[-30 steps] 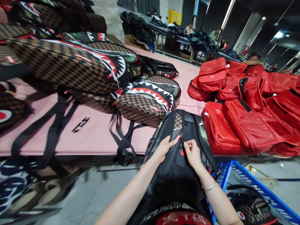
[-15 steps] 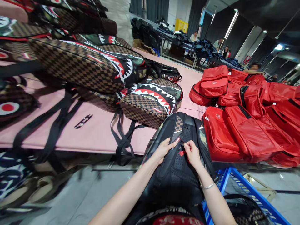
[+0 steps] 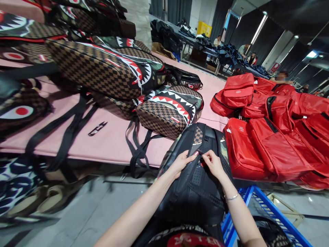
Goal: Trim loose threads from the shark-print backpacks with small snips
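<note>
A black backpack (image 3: 190,192) leans against the pink table's edge in front of me, its padded back and straps facing up. My left hand (image 3: 183,162) is closed on its shoulder strap (image 3: 197,137), thumb by a small red-and-white label (image 3: 196,153). Close beside it, my right hand (image 3: 212,162) pinches something small and dark at the strap's edge. A bit of red shows under those fingers; what it belongs to is hidden. Just beyond lies a brown checkered backpack (image 3: 161,118) with a shark-mouth print.
More checkered backpacks (image 3: 95,67) are piled on the pink table (image 3: 144,151) to the left. A small black piece (image 3: 97,129) lies there. Red bags (image 3: 280,144) crowd the right side. A blue crate (image 3: 280,212) stands at lower right. People are at far tables.
The view has shifted slightly, so the scene sits a little further right. My right fingers have risen slightly toward the label, and less red shows beneath them. My left hand keeps its grip.
</note>
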A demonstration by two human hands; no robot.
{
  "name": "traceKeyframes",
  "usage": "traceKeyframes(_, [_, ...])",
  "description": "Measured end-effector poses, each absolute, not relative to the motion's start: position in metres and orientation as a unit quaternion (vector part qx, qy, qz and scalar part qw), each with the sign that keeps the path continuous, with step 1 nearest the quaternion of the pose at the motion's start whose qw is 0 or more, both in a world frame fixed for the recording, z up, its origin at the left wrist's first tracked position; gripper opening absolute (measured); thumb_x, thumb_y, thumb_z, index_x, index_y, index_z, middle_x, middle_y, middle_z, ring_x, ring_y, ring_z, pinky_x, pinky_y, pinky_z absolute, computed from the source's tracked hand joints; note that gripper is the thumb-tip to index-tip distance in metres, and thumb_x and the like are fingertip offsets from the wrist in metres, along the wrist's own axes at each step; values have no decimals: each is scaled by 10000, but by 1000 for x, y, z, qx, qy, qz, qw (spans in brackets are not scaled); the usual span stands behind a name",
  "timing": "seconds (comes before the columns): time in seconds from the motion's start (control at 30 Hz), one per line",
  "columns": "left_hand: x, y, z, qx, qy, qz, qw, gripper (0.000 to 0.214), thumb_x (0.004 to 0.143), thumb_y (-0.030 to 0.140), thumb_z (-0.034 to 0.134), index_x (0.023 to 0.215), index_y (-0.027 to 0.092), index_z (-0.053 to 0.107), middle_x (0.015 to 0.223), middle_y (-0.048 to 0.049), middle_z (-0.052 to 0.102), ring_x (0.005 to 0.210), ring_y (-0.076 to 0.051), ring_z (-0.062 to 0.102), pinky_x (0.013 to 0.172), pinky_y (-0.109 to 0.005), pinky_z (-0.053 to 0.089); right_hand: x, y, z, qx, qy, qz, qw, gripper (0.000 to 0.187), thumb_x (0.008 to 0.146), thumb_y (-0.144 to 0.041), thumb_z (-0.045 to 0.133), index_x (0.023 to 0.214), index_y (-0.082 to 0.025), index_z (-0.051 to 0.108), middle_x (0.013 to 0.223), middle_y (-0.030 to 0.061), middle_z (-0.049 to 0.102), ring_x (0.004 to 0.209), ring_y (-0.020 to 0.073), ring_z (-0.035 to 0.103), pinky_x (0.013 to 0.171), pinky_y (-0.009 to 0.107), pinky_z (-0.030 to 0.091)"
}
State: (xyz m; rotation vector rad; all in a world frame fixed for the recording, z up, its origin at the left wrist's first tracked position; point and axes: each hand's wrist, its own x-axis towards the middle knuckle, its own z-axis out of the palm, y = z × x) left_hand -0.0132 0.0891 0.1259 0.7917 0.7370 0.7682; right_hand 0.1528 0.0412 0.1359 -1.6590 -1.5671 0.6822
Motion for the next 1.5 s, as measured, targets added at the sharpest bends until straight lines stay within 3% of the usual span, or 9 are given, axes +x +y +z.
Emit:
traceKeyframes(0.17, [-13,90,123,353,337,352,798,390,616,287,774,920,116,600,735,-19,678,608,-112,604,578,-198,469,155,50,129,-615,-565,327,443,284,795,-464,508,700,-199,475,527,-70,421,466,84,375,469,196,295])
traceKeyframes(0.3, [-15,90,124,332,319,350,816,308,676,335,730,850,113,605,703,-43,676,574,-123,610,557,-215,487,161,59,123,-598,-503,382,493,294,830,-499,419,795,-208,442,483,-101,342,366,71,281,375,185,243])
traceKeyframes(0.4, [-17,91,125,307,307,365,823,263,735,350,673,847,123,602,719,-59,683,621,-150,639,618,-261,524,171,64,124,-589,-520,375,493,277,785,-457,526,869,-195,487,584,-66,464,444,77,389,435,193,336])
traceKeyframes(0.5, [-18,93,124,285,304,376,828,173,762,278,640,829,124,597,694,-69,685,610,-167,650,611,-285,537,183,69,130,-587,-603,291,455,250,736,-376,624,893,-190,567,756,-1,576,656,130,528,617,253,442])
traceKeyframes(0.67, [-19,96,121,267,296,385,832,93,782,200,597,825,118,596,693,-77,686,601,-167,653,588,-273,537,200,88,140,-523,-753,139,375,167,803,-289,593,945,-217,643,954,66,622,929,197,560,856,362,434])
traceKeyframes(0.93, [-20,97,118,273,284,376,839,159,779,214,607,890,100,607,755,-98,691,577,-158,643,556,-257,523,212,120,156,-411,-867,79,270,226,861,-322,532,1040,-209,609,976,88,610,927,200,566,837,371,442])
traceKeyframes(1.5, [-20,95,116,282,276,372,840,187,736,245,658,874,125,622,718,-62,689,569,-132,626,566,-232,506,208,127,157,-353,-892,121,255,235,882,-358,484,993,-198,615,920,84,599,896,182,561,804,338,475])
